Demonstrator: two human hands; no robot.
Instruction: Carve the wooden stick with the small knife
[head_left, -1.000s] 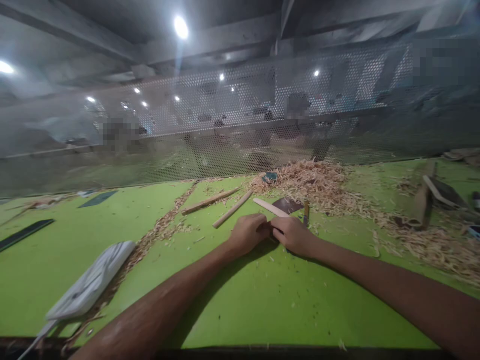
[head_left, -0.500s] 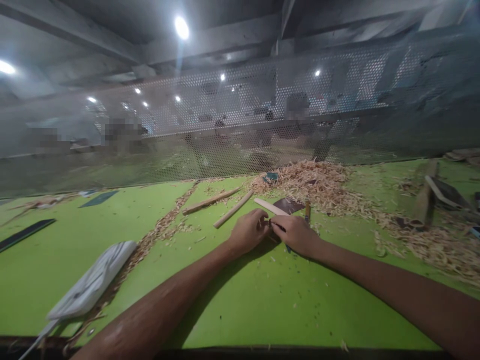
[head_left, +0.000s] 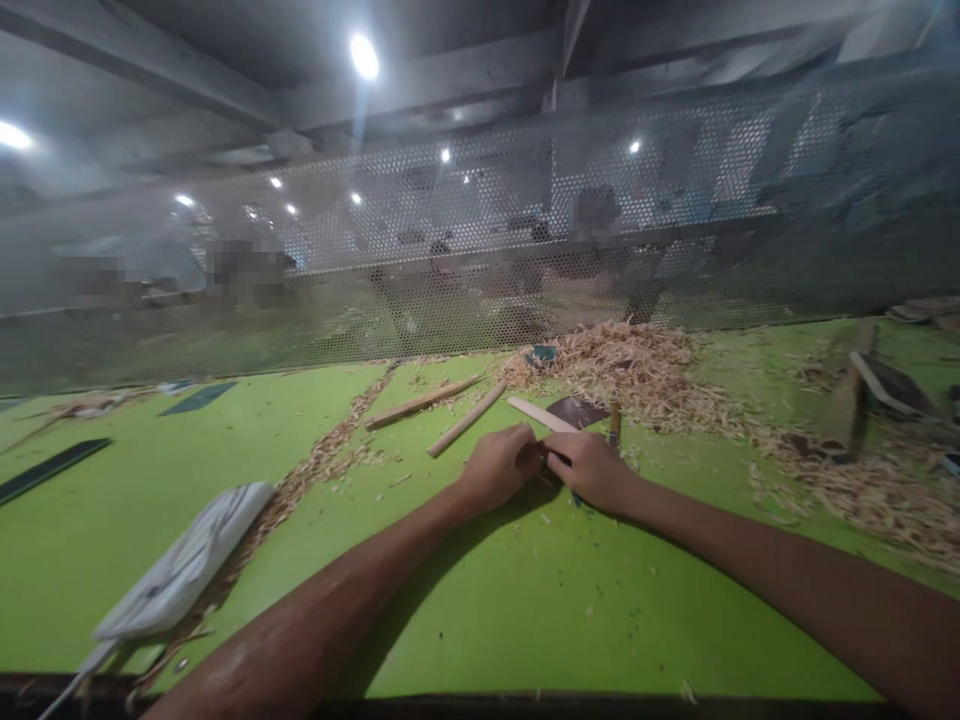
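Note:
My left hand point(head_left: 496, 468) and my right hand point(head_left: 594, 472) meet fingertip to fingertip low over the green table point(head_left: 570, 620). Both have curled, closed fingers, with a small dark thing between them that I cannot make out. Just beyond my knuckles lies a pale wooden strip point(head_left: 534, 411), its near end hidden by my right hand. A dark brown sheet point(head_left: 579, 411) rests beside the strip. Past my right hand, a narrow brown piece point(head_left: 615, 418) stands out. Left of the strip lie a slim wooden stick point(head_left: 469, 420) and a longer, rougher stick point(head_left: 421, 403).
Wood shavings point(head_left: 630, 355) are heaped at the back and spread right. A white power strip point(head_left: 191, 560) lies at left, near a dark flat bar point(head_left: 52, 470) and a green sheet point(head_left: 199, 398). Perforated mesh point(head_left: 450, 300) closes the far edge. A wooden piece point(head_left: 851, 395) is at right.
My fingers have shifted slightly: those of my left hand are a little lower and closer to my right hand's. The sticks, sheet and shavings have stayed put.

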